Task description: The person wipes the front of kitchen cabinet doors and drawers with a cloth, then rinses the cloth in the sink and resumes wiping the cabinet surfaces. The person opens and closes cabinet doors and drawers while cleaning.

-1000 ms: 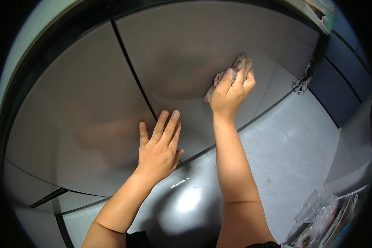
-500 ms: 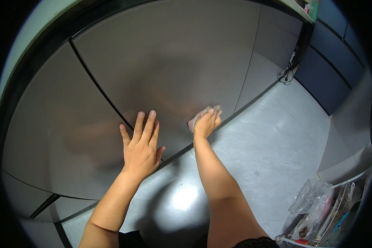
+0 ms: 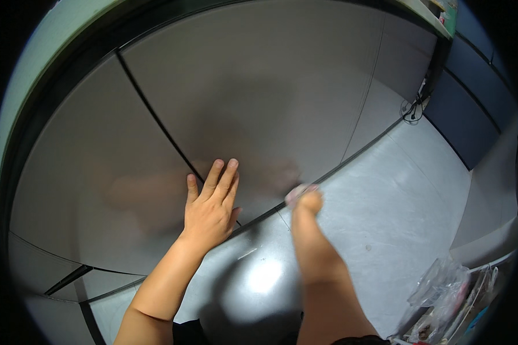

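A glossy grey-brown cabinet panel (image 3: 259, 75) fills the upper part of the head view, with faint reflections of my arms in it. My left hand (image 3: 212, 204) lies flat against the panel beside the dark vertical seam, fingers stretched out. Wrapped round a pinkish-grey cloth (image 3: 298, 194), my right hand (image 3: 311, 201) is at the panel's bottom edge, smeared by motion. Part of the cloth is hidden by the hand.
Pale grey floor (image 3: 380, 201) spreads below and to the right. A basket (image 3: 477, 264) with plastic bags and other items stands at the lower right. Black cables (image 3: 413, 109) lie by the far right corner, near dark blue drawers (image 3: 463, 115).
My right hand has moved down with the cloth, from the panel's face to its bottom edge. The left hand stays flat on the panel. The whole view has shifted slightly.
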Demonstrator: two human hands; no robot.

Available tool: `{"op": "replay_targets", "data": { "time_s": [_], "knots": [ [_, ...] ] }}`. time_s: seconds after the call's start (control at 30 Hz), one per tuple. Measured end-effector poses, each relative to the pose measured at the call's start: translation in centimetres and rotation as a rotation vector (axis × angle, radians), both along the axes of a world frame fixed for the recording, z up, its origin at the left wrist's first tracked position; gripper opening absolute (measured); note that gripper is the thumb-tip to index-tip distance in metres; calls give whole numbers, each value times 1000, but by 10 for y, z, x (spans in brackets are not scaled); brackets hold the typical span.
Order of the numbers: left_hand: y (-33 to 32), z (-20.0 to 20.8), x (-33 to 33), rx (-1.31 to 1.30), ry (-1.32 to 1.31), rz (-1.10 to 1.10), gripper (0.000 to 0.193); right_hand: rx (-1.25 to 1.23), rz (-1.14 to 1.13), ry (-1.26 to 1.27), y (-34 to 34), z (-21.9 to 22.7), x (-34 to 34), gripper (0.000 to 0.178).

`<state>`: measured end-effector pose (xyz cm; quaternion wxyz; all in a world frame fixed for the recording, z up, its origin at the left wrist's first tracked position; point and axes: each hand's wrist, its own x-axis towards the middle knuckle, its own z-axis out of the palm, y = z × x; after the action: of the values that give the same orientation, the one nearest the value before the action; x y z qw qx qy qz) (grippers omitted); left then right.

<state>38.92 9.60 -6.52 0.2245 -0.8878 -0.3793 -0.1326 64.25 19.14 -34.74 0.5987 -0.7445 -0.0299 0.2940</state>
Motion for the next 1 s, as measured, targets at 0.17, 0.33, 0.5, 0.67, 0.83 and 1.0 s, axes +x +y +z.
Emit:
{"op": "replay_targets", "data": {
  "time_s": [0.17, 0.33, 0.5, 0.67, 0.83, 1.0],
  "knots": [
    [0, 0, -5, 2, -228, -135, 64, 770, -174, -927, -32, 274, -20, 38],
    [-1, 7, 5, 143, -179, -26, 66, 933, -148, -1324, -19, 336, -102, 39],
    [6, 2, -10, 163, -54, 22, 73, 852, -266, -1196, -6, 304, -109, 44],
    [9, 1, -15, 184, -28, 4, 74, 452, -184, -724, -23, 159, -131, 44],
    [13, -5, -17, 191, -18, -15, 74, 54, -126, -409, -38, 22, -167, 42],
    [19, -7, -18, 236, 11, -26, 72, -241, 66, -189, -68, -48, -169, 54]
  ]
}}
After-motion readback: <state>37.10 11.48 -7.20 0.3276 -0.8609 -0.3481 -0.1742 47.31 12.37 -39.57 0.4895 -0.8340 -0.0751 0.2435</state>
